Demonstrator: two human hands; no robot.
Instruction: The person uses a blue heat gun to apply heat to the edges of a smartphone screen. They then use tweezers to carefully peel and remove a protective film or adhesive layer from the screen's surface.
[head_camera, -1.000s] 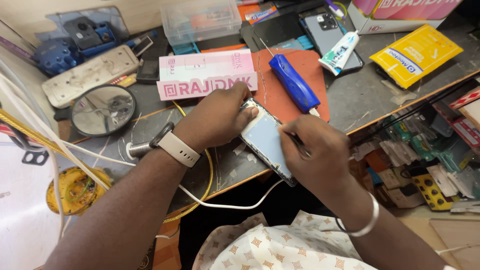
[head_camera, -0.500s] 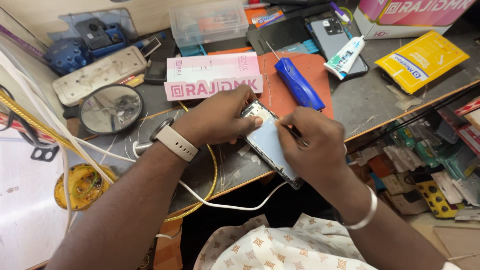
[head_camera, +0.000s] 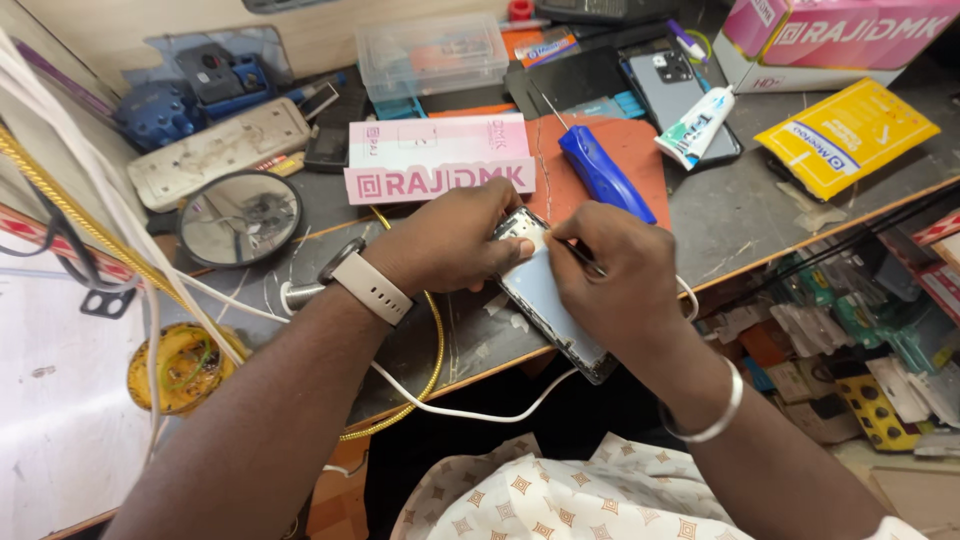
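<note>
Your left hand (head_camera: 455, 240) presses curled fingers on the opened phone (head_camera: 550, 295) at the bench's front edge, while your right hand (head_camera: 615, 275) pinches a thin tool (head_camera: 583, 258), seemingly tweezers, at its upper end. A slip there could gouge the internals, and the phone overhanging the edge could tip off.

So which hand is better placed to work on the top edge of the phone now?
Probably the right hand: it already holds a thin tool at that edge of the phone, while the left hand pins it down.
</note>
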